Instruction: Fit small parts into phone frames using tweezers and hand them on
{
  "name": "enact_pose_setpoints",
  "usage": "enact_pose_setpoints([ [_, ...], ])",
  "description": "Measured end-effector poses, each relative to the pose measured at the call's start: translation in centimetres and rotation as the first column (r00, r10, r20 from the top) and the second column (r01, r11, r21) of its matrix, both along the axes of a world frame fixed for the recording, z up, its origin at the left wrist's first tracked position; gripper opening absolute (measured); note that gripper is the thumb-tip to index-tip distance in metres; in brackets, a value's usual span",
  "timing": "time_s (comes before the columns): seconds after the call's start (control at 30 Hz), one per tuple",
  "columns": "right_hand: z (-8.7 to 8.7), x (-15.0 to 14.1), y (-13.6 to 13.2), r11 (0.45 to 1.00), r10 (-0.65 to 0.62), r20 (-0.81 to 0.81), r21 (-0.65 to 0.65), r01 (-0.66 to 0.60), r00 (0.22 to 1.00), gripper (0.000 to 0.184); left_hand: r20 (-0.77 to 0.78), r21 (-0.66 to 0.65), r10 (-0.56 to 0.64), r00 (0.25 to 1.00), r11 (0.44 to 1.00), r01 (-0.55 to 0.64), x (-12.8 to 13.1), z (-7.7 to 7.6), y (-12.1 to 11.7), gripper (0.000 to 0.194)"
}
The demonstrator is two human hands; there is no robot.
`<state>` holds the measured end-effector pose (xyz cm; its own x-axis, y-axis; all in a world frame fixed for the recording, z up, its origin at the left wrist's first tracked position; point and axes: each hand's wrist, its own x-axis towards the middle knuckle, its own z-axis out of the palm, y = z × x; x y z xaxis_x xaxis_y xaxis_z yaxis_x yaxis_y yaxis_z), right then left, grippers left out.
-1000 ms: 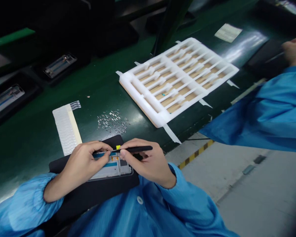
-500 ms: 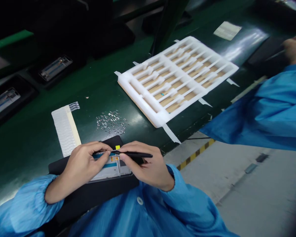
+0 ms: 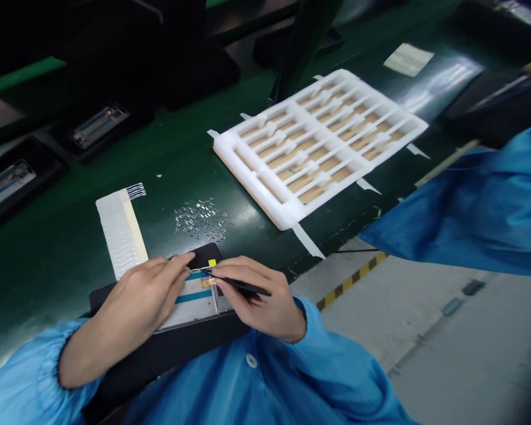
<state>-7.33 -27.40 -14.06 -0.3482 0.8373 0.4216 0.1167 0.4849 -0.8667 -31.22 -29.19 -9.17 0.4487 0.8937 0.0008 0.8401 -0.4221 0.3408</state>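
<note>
Blue smock: worn by the person whose view this is; a white button [image 3: 251, 360] shows on its front, and its gathered cuffs reach both wrists.
Black holder: a dark, flat holder [image 3: 190, 336] right before the smock, with a phone-sized frame [image 3: 192, 311] lying on it, tilted slightly in view.
Left hand: the left hand [image 3: 130, 307] lies over the frame's left part, fingers close together and stretched toward its far edge; whether the fingertips pinch anything cannot be told.
Right hand: the right hand [image 3: 259, 298], thumb and fingers clamped on a slim black tool [image 3: 248, 287], whose tip points to the frame's far edge, near the left fingertips.
Frame: pale grey with blue strips, an orange patch [image 3: 207, 283] near the tool, and a yellow tab [image 3: 212, 262] at its far edge.
White strip sheet: a ribbed sheet [image 3: 120, 227] beyond the left hand, dark-lined at one far corner.
Metal bits: many tiny shiny pieces [image 3: 201, 219] scattered on the green bench [image 3: 177, 153], just past the holder.
Foam tray: a white slotted tray [image 3: 287, 208], farther off to the right, tape at its edges.
Co-worker: a blue sleeve [image 3: 495, 195] at the right edge.
Far left: two more frames in dark holders.
Far right: a small pale sheet [image 3: 409, 59].
</note>
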Motion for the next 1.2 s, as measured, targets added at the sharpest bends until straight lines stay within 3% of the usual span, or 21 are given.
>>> enact_pose_setpoints([
  [0.1,0.1,-0.2,-0.1,1.000,-0.014,0.002,-0.012,0.014,1.000,0.021,-0.108,0.092,-0.043,0.993,0.994,0.053,0.1,0.1,-0.7,0.038],
  [0.2,0.1,-0.4,-0.2,1.000,-0.026,0.011,-0.010,0.026,1.000,0.021,-0.088,0.112,-0.067,0.994,0.991,0.076,-0.3,0.4,-0.1,0.036],
  [0.33,0.6,-0.4,0.1,0.997,-0.054,-0.042,-0.061,0.051,0.998,0.016,-0.015,0.167,0.116,0.993,0.980,-0.112,-2.8,0.7,3.9,0.028],
  [0.43,1.1,0.2,0.5,0.992,-0.099,-0.090,-0.085,0.092,0.991,0.016,-0.100,0.283,0.314,0.944,0.919,-0.275,-5.7,-0.1,7.9,0.030],
  [0.5,1.4,0.7,0.7,0.988,-0.140,-0.085,-0.085,0.132,0.987,0.017,-0.199,0.314,0.365,0.909,0.903,-0.294,-7.2,-0.9,9.9,0.032],
  [0.63,1.5,1.7,1.0,0.977,-0.196,-0.040,-0.089,0.192,0.980,0.016,-0.350,0.279,0.303,0.886,0.937,-0.211,-8.2,-2.1,11.4,0.036],
  [0.8,1.4,1.9,1.1,0.973,-0.221,-0.017,-0.071,0.219,0.975,0.015,-0.448,0.287,0.260,0.855,0.948,-0.138,-7.9,-2.3,11.1,0.045],
  [0.97,1.4,2.3,1.0,0.977,-0.210,-0.033,-0.054,0.208,0.977,0.016,-0.483,0.300,0.224,0.847,0.951,-0.081,-8.2,-1.3,10.1,0.042],
  [1.1,2.0,2.9,0.2,0.984,-0.178,-0.045,-0.003,0.178,0.983,0.025,-0.421,0.377,0.184,0.888,0.926,-0.013,-6.4,0.3,6.3,0.028],
  [1.2,2.6,2.4,-0.6,0.992,-0.096,0.056,0.084,0.091,0.994,0.031,-0.272,0.375,-0.066,0.960,0.911,0.169,-3.4,1.5,2.0,0.011],
])
